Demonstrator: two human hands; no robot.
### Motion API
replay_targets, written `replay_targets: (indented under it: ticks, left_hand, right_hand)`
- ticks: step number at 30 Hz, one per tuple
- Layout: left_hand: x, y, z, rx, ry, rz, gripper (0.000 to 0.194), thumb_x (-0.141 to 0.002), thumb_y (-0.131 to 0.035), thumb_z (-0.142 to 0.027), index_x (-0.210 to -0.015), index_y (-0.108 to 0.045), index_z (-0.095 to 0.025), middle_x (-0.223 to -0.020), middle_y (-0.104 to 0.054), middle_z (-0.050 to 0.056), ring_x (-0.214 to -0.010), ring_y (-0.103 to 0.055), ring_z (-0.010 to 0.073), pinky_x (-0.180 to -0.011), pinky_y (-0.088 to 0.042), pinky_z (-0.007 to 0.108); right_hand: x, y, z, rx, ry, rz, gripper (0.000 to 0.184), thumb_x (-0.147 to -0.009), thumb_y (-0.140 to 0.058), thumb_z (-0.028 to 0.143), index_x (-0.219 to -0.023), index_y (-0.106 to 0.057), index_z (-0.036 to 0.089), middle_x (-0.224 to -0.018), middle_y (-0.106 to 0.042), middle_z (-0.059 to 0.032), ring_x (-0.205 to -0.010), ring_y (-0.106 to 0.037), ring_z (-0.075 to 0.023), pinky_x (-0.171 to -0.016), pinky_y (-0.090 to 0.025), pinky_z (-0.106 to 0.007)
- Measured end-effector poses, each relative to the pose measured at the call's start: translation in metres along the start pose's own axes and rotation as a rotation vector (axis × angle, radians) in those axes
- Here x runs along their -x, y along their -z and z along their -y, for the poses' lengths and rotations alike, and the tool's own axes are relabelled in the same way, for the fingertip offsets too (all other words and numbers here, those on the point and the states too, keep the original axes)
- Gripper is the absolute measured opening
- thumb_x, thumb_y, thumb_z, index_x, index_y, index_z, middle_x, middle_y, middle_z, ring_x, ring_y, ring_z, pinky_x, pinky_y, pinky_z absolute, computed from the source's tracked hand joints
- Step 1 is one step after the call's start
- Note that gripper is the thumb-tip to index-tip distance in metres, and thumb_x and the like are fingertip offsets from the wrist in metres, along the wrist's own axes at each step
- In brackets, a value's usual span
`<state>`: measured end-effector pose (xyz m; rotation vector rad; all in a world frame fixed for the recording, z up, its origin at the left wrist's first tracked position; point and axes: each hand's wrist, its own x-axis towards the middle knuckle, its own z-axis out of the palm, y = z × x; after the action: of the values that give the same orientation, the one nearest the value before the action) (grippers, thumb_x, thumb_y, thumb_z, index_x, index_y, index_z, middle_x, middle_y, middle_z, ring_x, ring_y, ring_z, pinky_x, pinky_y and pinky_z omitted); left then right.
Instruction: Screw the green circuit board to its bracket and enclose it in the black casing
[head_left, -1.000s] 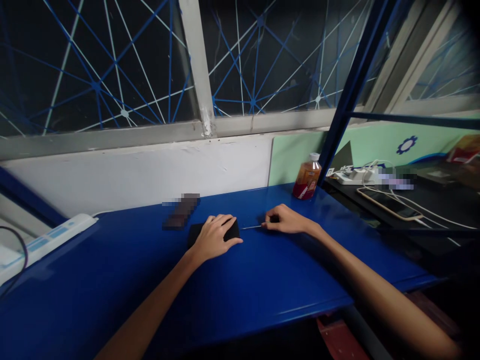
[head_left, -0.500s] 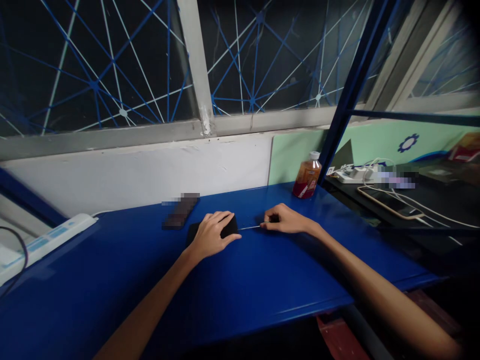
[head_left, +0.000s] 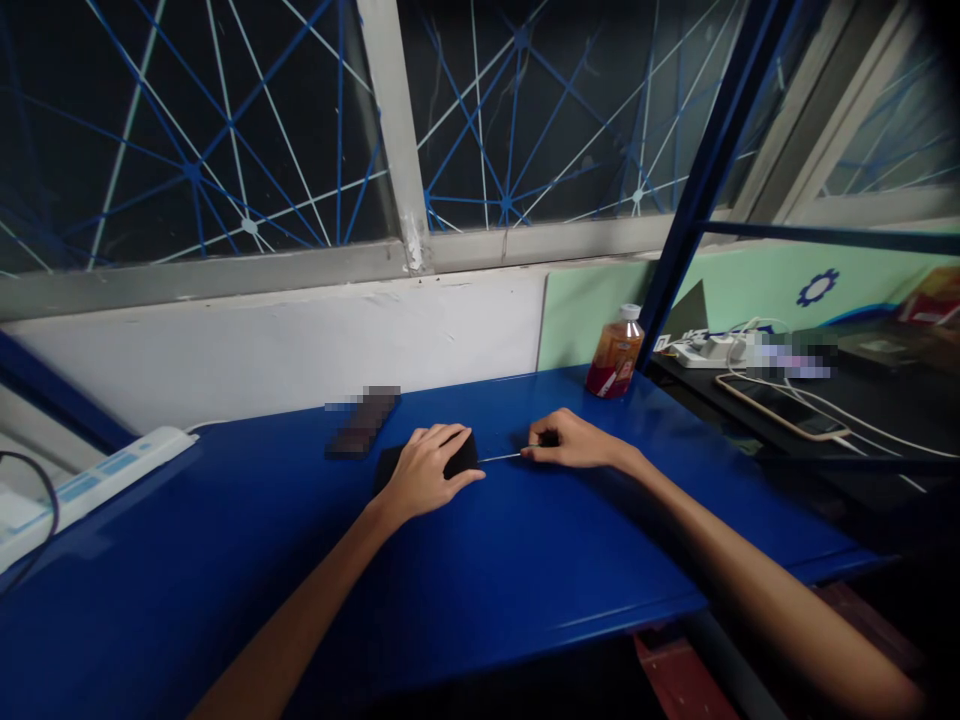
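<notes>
On the blue table [head_left: 570, 570], my left hand [head_left: 431, 468] lies over a dark, box-shaped thing [head_left: 461, 456], thumb along its near side and fingers across its top. Much of that thing is hidden under the palm. A thin, pale, straight piece [head_left: 499, 458], like a rod or a taut cord, runs from its right end to the fingers of my right hand [head_left: 562, 438]. Those fingers are pinched around the piece's other end, and what they cover cannot be made out. My right hand rests low, close to the tabletop.
A blurred-out dark flat object [head_left: 364, 422] lies behind my left hand. A bottle of reddish drink [head_left: 615, 355] stands at the back right. At the left is a white power strip [head_left: 97, 490]. On the dark table to the right lie a phone [head_left: 780, 408] and white cables.
Both hands keep nearly the same place and grip. The whole view has shifted very slightly.
</notes>
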<state>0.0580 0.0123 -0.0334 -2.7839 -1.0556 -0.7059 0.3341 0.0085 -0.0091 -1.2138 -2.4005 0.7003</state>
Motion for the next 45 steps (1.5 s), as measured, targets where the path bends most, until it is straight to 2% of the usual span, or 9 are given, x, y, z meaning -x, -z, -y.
replay_targets:
  ticks: [11,14,19,26,33,37,42,45]
  left_hand:
    - [0.003,-0.004,0.0,-0.028,-0.007,0.027,0.06,-0.087,-0.047,-0.06,-0.13,-0.051,-0.018,-0.126,-0.058,0.013,-0.115,-0.052,0.0292,-0.092,-0.04,0.045]
    - [0.003,-0.004,-0.002,-0.033,-0.004,0.039,0.06,-0.088,-0.046,-0.06,-0.13,-0.051,-0.017,-0.126,-0.058,0.013,-0.115,-0.051,0.0291,-0.092,-0.04,0.045]
    - [0.005,-0.005,-0.001,-0.054,0.005,0.059,0.06,-0.088,-0.045,-0.06,-0.129,-0.051,-0.017,-0.126,-0.058,0.013,-0.116,-0.051,0.0296,-0.093,-0.039,0.046]
    - [0.006,-0.007,0.001,-0.056,-0.012,0.051,0.058,-0.089,-0.043,-0.06,-0.13,-0.05,-0.019,-0.126,-0.057,0.013,-0.115,-0.051,0.0296,-0.092,-0.039,0.046]
    - [0.006,-0.008,0.001,-0.046,-0.027,0.063,0.058,-0.089,-0.044,-0.06,-0.13,-0.05,-0.019,-0.127,-0.057,0.013,-0.115,-0.05,0.0305,-0.092,-0.039,0.047]
    - [0.006,-0.008,0.001,-0.057,-0.011,0.075,0.059,-0.088,-0.046,-0.06,-0.129,-0.051,-0.018,-0.127,-0.056,0.013,-0.116,-0.05,0.0301,-0.093,-0.038,0.046]
    - [0.005,-0.009,0.001,-0.075,-0.003,0.092,0.06,-0.088,-0.046,-0.06,-0.129,-0.051,-0.017,-0.128,-0.056,0.013,-0.116,-0.049,0.0297,-0.093,-0.037,0.045]
    - [0.005,-0.01,0.001,-0.07,-0.003,0.089,0.06,-0.088,-0.046,-0.06,-0.129,-0.051,-0.017,-0.127,-0.056,0.013,-0.116,-0.049,0.0297,-0.093,-0.037,0.046]
  right_hand:
    - [0.002,0.006,-0.002,0.002,-0.033,-0.018,0.044,-0.07,-0.066,0.059,-0.072,-0.069,0.015,-0.065,-0.06,-0.0006,-0.054,-0.042,-0.0096,-0.05,-0.026,-0.024]
    - [0.002,0.005,-0.003,-0.033,-0.032,0.013,0.045,-0.07,-0.066,0.06,-0.073,-0.066,0.015,-0.061,-0.055,0.0017,-0.052,-0.04,-0.0087,-0.049,-0.026,-0.023]
    - [0.002,0.0,-0.005,-0.18,-0.095,0.209,0.047,-0.075,-0.06,0.062,-0.076,-0.061,0.015,-0.055,-0.051,0.004,-0.046,-0.04,-0.0074,-0.046,-0.027,-0.022]
    - [-0.001,-0.002,-0.005,-0.16,-0.052,0.119,0.052,-0.091,-0.038,0.057,-0.069,-0.058,0.015,-0.059,-0.053,0.0004,-0.051,-0.042,-0.0088,-0.051,-0.031,-0.024]
    - [0.001,0.002,-0.011,-0.103,-0.051,0.151,0.049,-0.081,-0.053,0.06,-0.068,-0.064,0.014,-0.056,-0.05,0.0021,-0.05,-0.036,-0.0084,-0.049,-0.026,-0.024]
    - [0.002,0.001,-0.01,-0.102,-0.059,0.168,0.045,-0.074,-0.062,0.06,-0.07,-0.061,0.015,-0.054,-0.045,0.0052,-0.048,-0.034,-0.007,-0.046,-0.025,-0.022]
    - [0.002,-0.001,-0.007,-0.262,-0.161,0.241,0.047,-0.073,-0.063,0.061,-0.083,-0.057,0.016,-0.058,-0.053,0.0036,-0.045,-0.043,-0.0076,-0.043,-0.03,-0.021]
    - [0.002,-0.001,-0.005,-0.213,-0.109,0.186,0.047,-0.07,-0.067,0.06,-0.084,-0.058,0.016,-0.061,-0.055,0.0024,-0.05,-0.045,-0.0088,-0.047,-0.032,-0.022]
